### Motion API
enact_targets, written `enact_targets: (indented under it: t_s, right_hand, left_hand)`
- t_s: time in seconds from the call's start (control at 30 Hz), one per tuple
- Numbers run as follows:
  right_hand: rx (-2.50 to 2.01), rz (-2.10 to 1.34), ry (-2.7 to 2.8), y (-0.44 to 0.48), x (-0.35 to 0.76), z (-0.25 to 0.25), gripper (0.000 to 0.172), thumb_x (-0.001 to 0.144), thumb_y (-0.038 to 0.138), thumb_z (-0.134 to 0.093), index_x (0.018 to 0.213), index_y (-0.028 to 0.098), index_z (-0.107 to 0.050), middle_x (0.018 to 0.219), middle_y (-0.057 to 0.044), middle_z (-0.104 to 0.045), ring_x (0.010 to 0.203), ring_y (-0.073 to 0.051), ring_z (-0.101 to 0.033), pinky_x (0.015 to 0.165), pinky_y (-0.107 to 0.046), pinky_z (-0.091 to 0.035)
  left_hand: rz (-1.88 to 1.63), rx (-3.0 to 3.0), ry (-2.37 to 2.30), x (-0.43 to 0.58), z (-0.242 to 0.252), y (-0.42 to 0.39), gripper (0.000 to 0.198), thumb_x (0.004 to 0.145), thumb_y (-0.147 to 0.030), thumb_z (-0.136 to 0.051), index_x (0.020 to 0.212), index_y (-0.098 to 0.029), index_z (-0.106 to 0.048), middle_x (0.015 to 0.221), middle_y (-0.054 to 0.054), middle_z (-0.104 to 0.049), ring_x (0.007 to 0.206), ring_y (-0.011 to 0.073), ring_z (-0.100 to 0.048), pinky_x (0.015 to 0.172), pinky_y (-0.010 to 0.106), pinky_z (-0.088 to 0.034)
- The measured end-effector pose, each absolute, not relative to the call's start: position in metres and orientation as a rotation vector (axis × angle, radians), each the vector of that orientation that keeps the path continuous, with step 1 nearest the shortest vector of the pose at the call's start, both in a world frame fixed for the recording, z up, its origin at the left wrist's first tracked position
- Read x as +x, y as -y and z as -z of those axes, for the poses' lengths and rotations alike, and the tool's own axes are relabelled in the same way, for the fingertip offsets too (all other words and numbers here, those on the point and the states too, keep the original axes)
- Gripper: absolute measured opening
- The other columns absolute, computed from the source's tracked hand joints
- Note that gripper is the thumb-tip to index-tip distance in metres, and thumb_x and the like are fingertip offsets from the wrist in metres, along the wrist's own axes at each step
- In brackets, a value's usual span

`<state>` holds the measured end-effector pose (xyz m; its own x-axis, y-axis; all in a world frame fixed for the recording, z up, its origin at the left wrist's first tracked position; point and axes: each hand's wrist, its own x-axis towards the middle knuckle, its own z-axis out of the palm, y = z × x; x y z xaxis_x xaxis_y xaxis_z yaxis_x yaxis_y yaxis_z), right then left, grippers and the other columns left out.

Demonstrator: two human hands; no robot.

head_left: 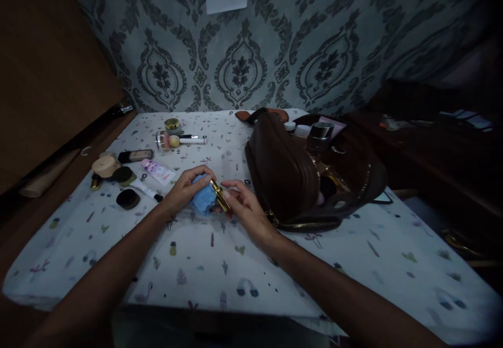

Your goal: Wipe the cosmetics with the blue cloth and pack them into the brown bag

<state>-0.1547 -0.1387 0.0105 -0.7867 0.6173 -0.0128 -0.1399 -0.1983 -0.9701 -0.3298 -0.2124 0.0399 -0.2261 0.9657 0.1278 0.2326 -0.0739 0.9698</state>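
My left hand (189, 186) is closed around a blue cloth (203, 197), its thumb against the upper end of a gold lipstick tube (220, 196). From the other side, my right hand (244, 204) pinches the same tube between thumb and fingers. The tube is tilted, and the cloth touches its left side. Both hands are just above the printed tablecloth (204, 264), left of an open brown leather bag (281, 164). Inside the bag are jars and bottles, among them a silver-lidded jar (320, 134). Some of my right fingers are hidden behind the tube.
Left of my hands lie a pink-and-white tube (157, 171), a dark round jar (128, 199), a beige-lidded jar (105, 166) and other cosmetics. Farther back are a gold-lidded jar (172, 125) and a white pen-like stick (193, 140). A patterned wall (239, 65) bounds the table behind.
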Motion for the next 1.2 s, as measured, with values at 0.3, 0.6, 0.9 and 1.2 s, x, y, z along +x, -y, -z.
enact_targets:
  t_s: [0.3,0.6,0.9,1.2]
  right_hand:
    - [-0.496,-2.327,1.346,0.143,-0.158,-0.014,0.048,0.075,0.055,-0.073,0.104,0.021,-0.053,0.079,0.002,-0.063,0.063,-0.013,-0.064,0.052,-0.023,-0.039]
    - [-0.525,-2.192,1.440,0.143,-0.158,-0.014,0.043,0.068,0.044,-0.080,0.093,0.021,-0.053,0.083,0.003,-0.060,0.061,-0.011,-0.062,0.053,-0.022,-0.044]
    - [-0.459,-2.350,1.390,0.146,-0.156,-0.016,0.046,0.067,0.055,-0.075,0.083,0.021,-0.050,0.061,0.006,-0.058,0.052,-0.012,-0.060,0.047,-0.022,-0.040]
    - [-0.369,-2.638,1.204,0.144,-0.156,-0.011,0.043,0.067,0.054,-0.073,0.078,0.015,-0.057,0.067,-0.001,-0.067,0.048,-0.012,-0.060,0.045,-0.022,-0.033]
  left_hand:
    - [-1.387,1.425,-1.624,-0.326,-0.041,0.210,0.032,0.086,-0.048,-0.056,0.079,-0.017,-0.060,0.072,-0.001,-0.057,0.068,0.0146,-0.052,0.067,0.025,-0.044]
    - [-1.578,1.354,-1.876,-0.322,-0.044,0.211,0.030,0.089,-0.044,-0.053,0.104,-0.019,-0.059,0.080,-0.001,-0.054,0.070,0.0148,-0.049,0.065,0.025,-0.041]
    - [-1.195,1.675,-1.957,-0.307,-0.046,0.215,0.035,0.092,-0.046,-0.046,0.069,-0.020,-0.052,0.057,-0.005,-0.046,0.054,0.0129,-0.046,0.055,0.025,-0.038]
    - [-1.243,1.632,-2.006,-0.308,-0.044,0.216,0.039,0.090,-0.049,-0.048,0.064,-0.020,-0.052,0.054,-0.005,-0.047,0.051,0.0122,-0.047,0.050,0.023,-0.039]
